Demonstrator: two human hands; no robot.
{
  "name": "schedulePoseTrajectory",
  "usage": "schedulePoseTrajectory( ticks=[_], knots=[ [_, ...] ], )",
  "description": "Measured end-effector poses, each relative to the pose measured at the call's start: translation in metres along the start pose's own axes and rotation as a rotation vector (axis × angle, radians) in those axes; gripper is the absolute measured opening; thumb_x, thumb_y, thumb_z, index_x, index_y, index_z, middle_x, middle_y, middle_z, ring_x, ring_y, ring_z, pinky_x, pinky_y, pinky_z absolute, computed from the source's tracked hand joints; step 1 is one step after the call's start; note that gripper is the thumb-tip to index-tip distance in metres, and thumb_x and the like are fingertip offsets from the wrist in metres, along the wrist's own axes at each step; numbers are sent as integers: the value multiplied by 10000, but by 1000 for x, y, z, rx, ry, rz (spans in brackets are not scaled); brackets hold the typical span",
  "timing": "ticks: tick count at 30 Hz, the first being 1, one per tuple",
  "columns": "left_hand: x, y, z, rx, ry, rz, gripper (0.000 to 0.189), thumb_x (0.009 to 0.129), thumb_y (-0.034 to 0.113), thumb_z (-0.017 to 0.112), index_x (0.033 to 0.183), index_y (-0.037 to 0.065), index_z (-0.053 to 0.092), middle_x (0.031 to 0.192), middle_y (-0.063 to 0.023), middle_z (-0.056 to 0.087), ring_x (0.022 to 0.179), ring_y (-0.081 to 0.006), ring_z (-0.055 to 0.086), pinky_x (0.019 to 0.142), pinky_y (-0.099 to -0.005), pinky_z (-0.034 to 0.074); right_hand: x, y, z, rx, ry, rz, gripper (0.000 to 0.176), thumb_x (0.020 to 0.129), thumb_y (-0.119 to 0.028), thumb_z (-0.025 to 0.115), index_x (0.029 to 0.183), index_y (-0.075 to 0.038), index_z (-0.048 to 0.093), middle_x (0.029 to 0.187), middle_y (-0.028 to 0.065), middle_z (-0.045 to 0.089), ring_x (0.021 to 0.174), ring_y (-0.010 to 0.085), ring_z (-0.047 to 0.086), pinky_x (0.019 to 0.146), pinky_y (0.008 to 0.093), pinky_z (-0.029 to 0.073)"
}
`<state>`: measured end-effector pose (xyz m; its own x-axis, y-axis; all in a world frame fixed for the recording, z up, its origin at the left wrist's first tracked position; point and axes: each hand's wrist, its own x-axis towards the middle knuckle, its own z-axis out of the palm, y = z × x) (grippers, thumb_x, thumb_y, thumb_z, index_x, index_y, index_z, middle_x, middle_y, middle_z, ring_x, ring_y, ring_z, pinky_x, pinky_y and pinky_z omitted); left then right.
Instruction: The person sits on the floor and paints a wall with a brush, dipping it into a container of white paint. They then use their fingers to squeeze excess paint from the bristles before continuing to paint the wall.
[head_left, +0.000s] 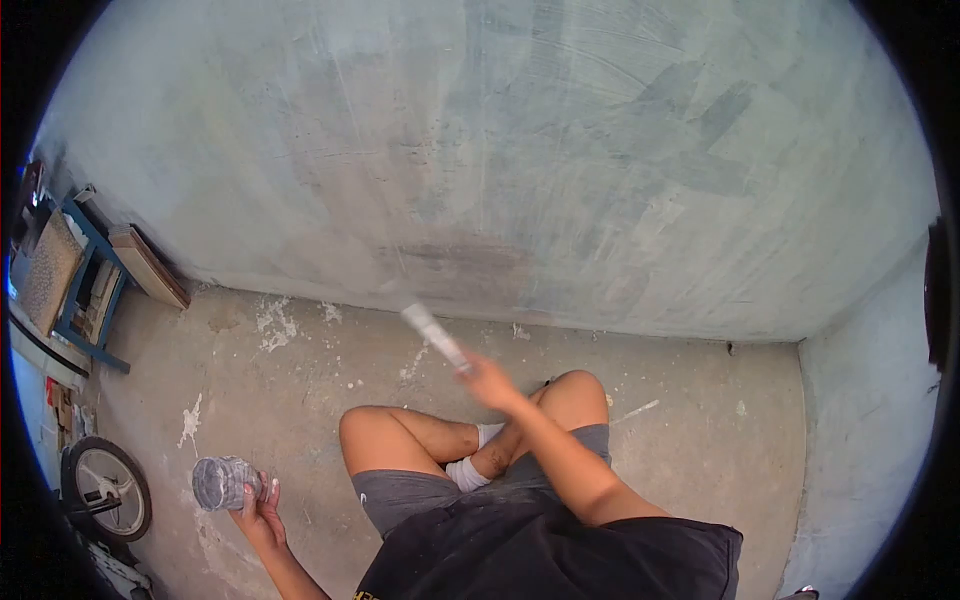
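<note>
In the head view, my right hand (487, 381) is closed around the handle of a paintbrush (436, 336), which is somewhat smeared by motion. Its pale bristle end points up and left, toward the foot of the wall (480, 180). Off to the lower left, my left hand (259, 516) grips a clear, paint-smeared jar (224, 484), fingers wrapped round its right side. The jar is tilted, and greyish-white smears coat it. Uneven grey and whitish patches with streaks cover the wall.
Crossed legs rest on the concrete floor (300, 380), which carries white paint splatters. At left stand a blue-framed chair (95, 270), leaning boards (150, 266) and a spoked wheel (108, 490). A side wall (860, 400) closes the right.
</note>
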<state>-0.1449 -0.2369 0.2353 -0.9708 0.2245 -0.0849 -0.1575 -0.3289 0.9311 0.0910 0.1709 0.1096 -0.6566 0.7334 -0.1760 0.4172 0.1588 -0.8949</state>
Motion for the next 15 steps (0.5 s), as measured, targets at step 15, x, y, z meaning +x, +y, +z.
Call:
schedulePoseTrajectory(
  ticks=[15],
  knots=[
    [12, -27, 52, 62, -171, -19, 621, 866, 66, 715, 1378, 106, 366, 1276, -146, 542, 1085, -371, 628, 823, -509, 590, -56, 77, -84, 953, 1359, 176, 314, 1007, -140, 462, 1307, -146, 373, 777, 21, 474, 548, 117, 474, 426, 258, 408]
  ],
)
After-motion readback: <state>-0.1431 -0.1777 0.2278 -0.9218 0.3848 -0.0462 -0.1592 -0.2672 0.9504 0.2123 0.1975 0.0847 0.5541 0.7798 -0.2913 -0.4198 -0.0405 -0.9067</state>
